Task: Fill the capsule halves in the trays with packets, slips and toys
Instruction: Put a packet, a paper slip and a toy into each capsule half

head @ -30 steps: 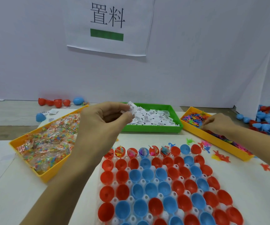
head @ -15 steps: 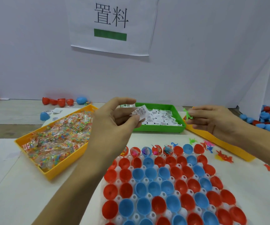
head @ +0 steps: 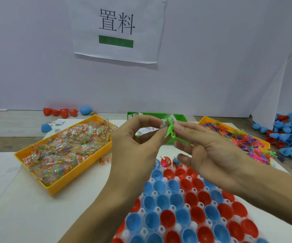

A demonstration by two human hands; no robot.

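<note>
While both hands meet above the far rows of the capsule tray (head: 161, 228), the left hand (head: 138, 142) pinches a paper slip (head: 164, 122) and the right hand (head: 210, 151) pinches a small green toy (head: 170, 129), the two pieces touching at the fingertips. Passing such light things from one set of fingers to the other in mid-air is the likeliest place for a slip: the toy could drop and bounce into a wrong cup or onto the bench (head: 18, 199), and the paper could flutter away. Most red and blue capsule halves (head: 166, 217) near the person look unfilled, so a stray piece there could go unnoticed. The packet bin (head: 61, 185) sits to the left and the toy bin (head: 210, 120) to the right.
</note>
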